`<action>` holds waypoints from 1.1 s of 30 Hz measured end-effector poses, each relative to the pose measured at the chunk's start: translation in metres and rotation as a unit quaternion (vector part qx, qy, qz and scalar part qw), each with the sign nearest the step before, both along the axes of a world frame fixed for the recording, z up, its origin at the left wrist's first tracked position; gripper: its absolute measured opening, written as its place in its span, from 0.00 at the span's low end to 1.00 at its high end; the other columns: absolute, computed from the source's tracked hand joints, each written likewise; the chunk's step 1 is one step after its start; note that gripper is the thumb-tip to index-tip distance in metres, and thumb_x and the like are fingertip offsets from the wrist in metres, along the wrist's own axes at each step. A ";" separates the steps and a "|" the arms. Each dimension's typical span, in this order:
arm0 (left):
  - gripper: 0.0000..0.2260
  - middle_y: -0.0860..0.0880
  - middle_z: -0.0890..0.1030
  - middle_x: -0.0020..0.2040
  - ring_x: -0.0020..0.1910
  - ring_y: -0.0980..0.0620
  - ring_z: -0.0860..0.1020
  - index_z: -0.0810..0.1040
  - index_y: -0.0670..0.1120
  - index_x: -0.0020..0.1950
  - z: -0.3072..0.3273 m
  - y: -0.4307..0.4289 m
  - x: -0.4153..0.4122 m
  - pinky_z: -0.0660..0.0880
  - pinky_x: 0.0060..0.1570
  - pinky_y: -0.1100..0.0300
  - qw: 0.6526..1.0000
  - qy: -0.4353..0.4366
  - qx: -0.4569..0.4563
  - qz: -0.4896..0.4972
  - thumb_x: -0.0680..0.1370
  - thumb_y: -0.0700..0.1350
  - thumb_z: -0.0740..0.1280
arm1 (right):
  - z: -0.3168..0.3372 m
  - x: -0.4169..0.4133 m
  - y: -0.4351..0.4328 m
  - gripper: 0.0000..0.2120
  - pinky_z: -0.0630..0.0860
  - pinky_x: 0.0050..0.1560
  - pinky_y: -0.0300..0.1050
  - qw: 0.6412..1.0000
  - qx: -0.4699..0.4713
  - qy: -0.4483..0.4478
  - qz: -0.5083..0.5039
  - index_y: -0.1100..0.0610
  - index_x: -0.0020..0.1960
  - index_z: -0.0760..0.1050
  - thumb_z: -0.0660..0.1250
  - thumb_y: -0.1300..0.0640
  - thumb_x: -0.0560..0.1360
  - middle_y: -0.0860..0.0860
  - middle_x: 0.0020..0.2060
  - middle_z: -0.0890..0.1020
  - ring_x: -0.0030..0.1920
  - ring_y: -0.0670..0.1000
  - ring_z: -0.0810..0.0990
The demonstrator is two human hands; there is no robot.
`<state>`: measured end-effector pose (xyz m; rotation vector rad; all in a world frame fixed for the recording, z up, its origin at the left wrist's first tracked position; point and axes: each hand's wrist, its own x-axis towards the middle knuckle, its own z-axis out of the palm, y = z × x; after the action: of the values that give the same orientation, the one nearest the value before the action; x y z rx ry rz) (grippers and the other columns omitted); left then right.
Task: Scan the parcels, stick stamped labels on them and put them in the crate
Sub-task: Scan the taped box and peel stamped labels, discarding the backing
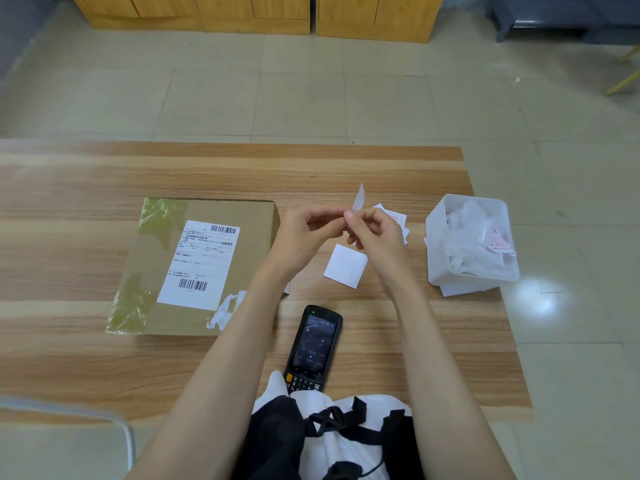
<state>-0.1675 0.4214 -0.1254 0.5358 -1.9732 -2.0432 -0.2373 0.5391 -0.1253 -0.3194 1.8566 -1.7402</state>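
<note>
Pinching a small white label (358, 199) between their fingertips, the left hand (304, 233) and right hand (377, 234) meet above the table (69, 220). The cardboard parcel (254, 216) lies flat just left of them. The scanner (313, 344) rests near the front edge, and a white bin (437, 258) of paper scraps stands to the right.

white bin (437, 258) of crumpled paper (471, 230) at table (104, 168) right edge; wooden cabinets (194, 12) beyond; grey chair (52, 408) near-left
</note>
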 end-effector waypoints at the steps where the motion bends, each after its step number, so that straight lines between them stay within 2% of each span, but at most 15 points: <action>1: 0.08 0.51 0.85 0.46 0.49 0.53 0.83 0.83 0.47 0.51 0.000 -0.001 0.000 0.78 0.52 0.61 1.000 0.002 -0.003 -0.001 0.75 0.37 0.69 | -0.001 0.000 0.001 0.09 0.72 0.37 0.30 1.000 0.000 -0.002 -0.003 0.62 0.48 0.75 0.66 0.55 0.77 0.49 0.38 0.81 0.32 0.40 0.76; 6: 0.11 0.56 0.85 0.45 0.49 0.56 0.83 0.82 0.50 0.49 -0.004 -0.001 0.002 0.76 0.49 0.68 1.000 0.007 -0.012 -0.017 0.73 0.35 0.71 | -0.003 -0.002 0.000 0.10 0.73 0.38 0.30 1.000 0.018 -0.005 -0.018 0.64 0.51 0.77 0.67 0.57 0.76 0.50 0.37 0.81 0.32 0.39 0.78; 12: 0.11 0.56 0.85 0.44 0.48 0.55 0.83 0.82 0.52 0.48 -0.006 -0.003 0.000 0.78 0.53 0.63 1.000 -0.002 -0.026 0.000 0.73 0.36 0.71 | -0.004 -0.004 0.001 0.08 0.72 0.36 0.28 0.999 0.028 0.013 -0.019 0.63 0.49 0.79 0.68 0.58 0.75 0.48 0.36 0.82 0.33 0.39 0.79; 18: 0.15 0.58 0.85 0.41 0.46 0.59 0.83 0.81 0.53 0.49 -0.005 -0.004 0.001 0.76 0.48 0.69 0.999 -0.014 -0.036 -0.011 0.72 0.33 0.71 | -0.004 -0.004 0.003 0.06 0.71 0.35 0.27 0.999 0.040 0.029 -0.021 0.62 0.47 0.80 0.69 0.58 0.75 0.48 0.36 0.83 0.32 0.38 0.80; 23: 0.12 0.56 0.85 0.43 0.47 0.57 0.83 0.82 0.51 0.50 -0.003 -0.005 -0.001 0.77 0.49 0.66 0.999 -0.020 -0.035 -0.002 0.73 0.35 0.71 | -0.003 -0.006 0.005 0.05 0.72 0.35 0.27 0.999 0.042 0.004 -0.014 0.59 0.45 0.81 0.69 0.58 0.75 0.47 0.36 0.83 0.33 0.38 0.80; 27: 0.12 0.57 0.85 0.42 0.47 0.58 0.83 0.82 0.53 0.49 0.001 -0.005 -0.001 0.77 0.49 0.67 0.998 -0.020 -0.053 -0.015 0.73 0.36 0.71 | 0.000 -0.006 0.006 0.06 0.74 0.37 0.29 0.999 0.020 -0.027 -0.036 0.57 0.45 0.80 0.69 0.54 0.75 0.45 0.35 0.83 0.35 0.40 0.80; 33: 0.11 0.52 0.84 0.46 0.48 0.56 0.83 0.82 0.47 0.52 0.002 -0.002 -0.001 0.77 0.53 0.63 0.996 -0.025 -0.080 -0.019 0.74 0.35 0.70 | 0.002 -0.005 0.006 0.06 0.73 0.36 0.29 0.999 0.026 -0.019 -0.021 0.58 0.44 0.81 0.71 0.55 0.73 0.47 0.34 0.83 0.35 0.39 0.80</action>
<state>-0.1680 0.4196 -0.1239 0.5221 -2.1693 -1.8878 -0.2426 0.5447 -0.1233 -0.2275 1.8903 -1.7096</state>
